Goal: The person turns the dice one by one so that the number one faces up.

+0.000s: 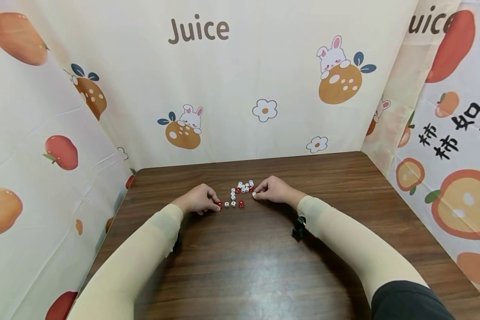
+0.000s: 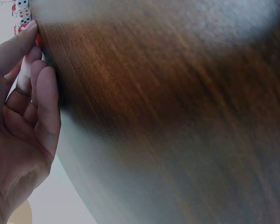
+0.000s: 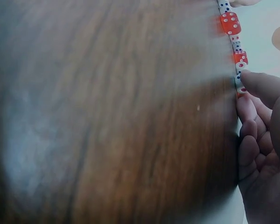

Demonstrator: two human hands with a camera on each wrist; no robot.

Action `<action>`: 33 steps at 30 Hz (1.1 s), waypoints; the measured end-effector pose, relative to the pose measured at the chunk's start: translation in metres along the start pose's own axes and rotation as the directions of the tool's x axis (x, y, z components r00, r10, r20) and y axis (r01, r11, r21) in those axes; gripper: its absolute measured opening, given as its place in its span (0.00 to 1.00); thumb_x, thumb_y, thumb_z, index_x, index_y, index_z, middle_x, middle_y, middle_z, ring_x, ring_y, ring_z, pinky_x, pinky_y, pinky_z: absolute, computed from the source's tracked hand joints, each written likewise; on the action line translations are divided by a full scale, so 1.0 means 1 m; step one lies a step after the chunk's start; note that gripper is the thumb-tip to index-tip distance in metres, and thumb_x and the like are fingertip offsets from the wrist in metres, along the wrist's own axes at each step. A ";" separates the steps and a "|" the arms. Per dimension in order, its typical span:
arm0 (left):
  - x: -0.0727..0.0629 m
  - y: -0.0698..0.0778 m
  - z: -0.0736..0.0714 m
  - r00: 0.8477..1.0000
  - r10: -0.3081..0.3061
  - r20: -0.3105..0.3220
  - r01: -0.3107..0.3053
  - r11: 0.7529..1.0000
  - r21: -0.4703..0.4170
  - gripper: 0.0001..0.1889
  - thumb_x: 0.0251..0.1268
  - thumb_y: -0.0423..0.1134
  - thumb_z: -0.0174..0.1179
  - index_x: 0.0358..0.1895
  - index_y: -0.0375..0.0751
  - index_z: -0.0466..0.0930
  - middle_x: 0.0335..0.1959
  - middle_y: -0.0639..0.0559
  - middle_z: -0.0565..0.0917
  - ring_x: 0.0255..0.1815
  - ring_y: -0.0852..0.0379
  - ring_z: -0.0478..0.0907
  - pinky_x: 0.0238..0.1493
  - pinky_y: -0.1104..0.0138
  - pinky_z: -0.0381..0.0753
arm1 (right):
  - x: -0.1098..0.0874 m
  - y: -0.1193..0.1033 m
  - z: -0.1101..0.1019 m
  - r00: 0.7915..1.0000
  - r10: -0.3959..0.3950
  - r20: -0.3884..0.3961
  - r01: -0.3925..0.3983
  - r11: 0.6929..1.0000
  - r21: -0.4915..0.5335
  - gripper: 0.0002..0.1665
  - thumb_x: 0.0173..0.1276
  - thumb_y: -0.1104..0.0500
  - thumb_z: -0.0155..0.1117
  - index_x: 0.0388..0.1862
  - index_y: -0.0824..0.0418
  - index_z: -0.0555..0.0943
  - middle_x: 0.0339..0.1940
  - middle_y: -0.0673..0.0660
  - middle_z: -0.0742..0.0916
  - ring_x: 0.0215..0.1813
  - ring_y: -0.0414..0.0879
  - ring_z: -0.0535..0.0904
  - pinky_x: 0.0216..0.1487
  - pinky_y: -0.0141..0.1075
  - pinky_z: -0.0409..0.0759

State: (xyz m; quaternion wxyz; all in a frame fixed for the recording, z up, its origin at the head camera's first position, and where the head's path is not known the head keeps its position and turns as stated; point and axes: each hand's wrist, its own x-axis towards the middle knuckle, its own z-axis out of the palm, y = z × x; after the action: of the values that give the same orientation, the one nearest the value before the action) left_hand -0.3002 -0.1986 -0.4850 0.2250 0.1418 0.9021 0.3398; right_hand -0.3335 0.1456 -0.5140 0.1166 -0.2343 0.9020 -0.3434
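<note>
With thumb and fingertips, my left hand (image 1: pixel 200 199) pinches a red die (image 1: pixel 220 205) at the left end of a short front row. Beside it in that row are white dice (image 1: pixel 234 204) and another red die (image 1: pixel 241 204). My right hand (image 1: pixel 275 190) pinches a white die (image 1: pixel 254 194) to the right of the group. Behind the row lies a cluster of white and red dice (image 1: pixel 243 188), with more white dice (image 1: pixel 233 196) running down its left side. In the right wrist view, the thumb and a finger partly hide the held die.
A brown wood-grain table (image 1: pixel 240 258) carries the dice. Printed cloth (image 1: pixel 232 89) hangs behind it, with more cloth at both sides. A small black object (image 1: pixel 299 229) sits at the right wrist.
</note>
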 end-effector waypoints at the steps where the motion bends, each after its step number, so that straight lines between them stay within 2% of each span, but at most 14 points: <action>1: 0.000 0.000 0.000 1.000 0.000 0.000 0.000 1.000 -0.001 0.04 0.70 0.39 0.82 0.40 0.46 0.96 0.26 0.55 0.88 0.26 0.57 0.78 0.27 0.63 0.85 | 0.000 0.000 0.000 1.000 0.000 0.002 0.000 1.000 0.008 0.09 0.76 0.49 0.81 0.45 0.52 0.99 0.28 0.44 0.92 0.31 0.37 0.79 0.43 0.34 0.80; 12: -0.001 0.000 0.001 1.000 -0.003 -0.003 0.003 1.000 0.001 0.04 0.70 0.39 0.82 0.40 0.47 0.96 0.26 0.55 0.87 0.26 0.57 0.77 0.27 0.63 0.85 | -0.003 -0.001 0.001 1.000 0.016 0.003 -0.016 0.999 0.039 0.08 0.71 0.54 0.83 0.46 0.54 0.98 0.23 0.43 0.86 0.27 0.36 0.74 0.39 0.33 0.75; 19: 0.000 0.000 0.001 1.000 0.000 -0.003 0.000 1.000 0.007 0.04 0.71 0.39 0.82 0.40 0.46 0.96 0.26 0.55 0.87 0.26 0.57 0.77 0.27 0.63 0.85 | -0.004 0.000 0.002 1.000 0.018 -0.010 -0.018 0.998 0.068 0.05 0.73 0.56 0.81 0.44 0.54 0.97 0.25 0.44 0.88 0.28 0.37 0.76 0.40 0.33 0.77; 33: -0.001 0.001 0.000 1.000 -0.001 -0.001 0.001 1.000 0.005 0.03 0.71 0.39 0.81 0.40 0.47 0.96 0.27 0.54 0.88 0.26 0.57 0.77 0.27 0.63 0.85 | -0.006 -0.002 0.004 0.999 0.027 -0.048 -0.021 0.994 0.110 0.04 0.74 0.58 0.76 0.43 0.56 0.94 0.27 0.45 0.88 0.26 0.37 0.81 0.39 0.34 0.80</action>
State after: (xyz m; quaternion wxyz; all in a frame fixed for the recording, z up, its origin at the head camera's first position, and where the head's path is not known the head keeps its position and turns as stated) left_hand -0.2988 -0.1978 -0.4839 0.2242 0.1418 0.9031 0.3377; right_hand -0.3258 0.1450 -0.5149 0.1112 -0.2082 0.8871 -0.3966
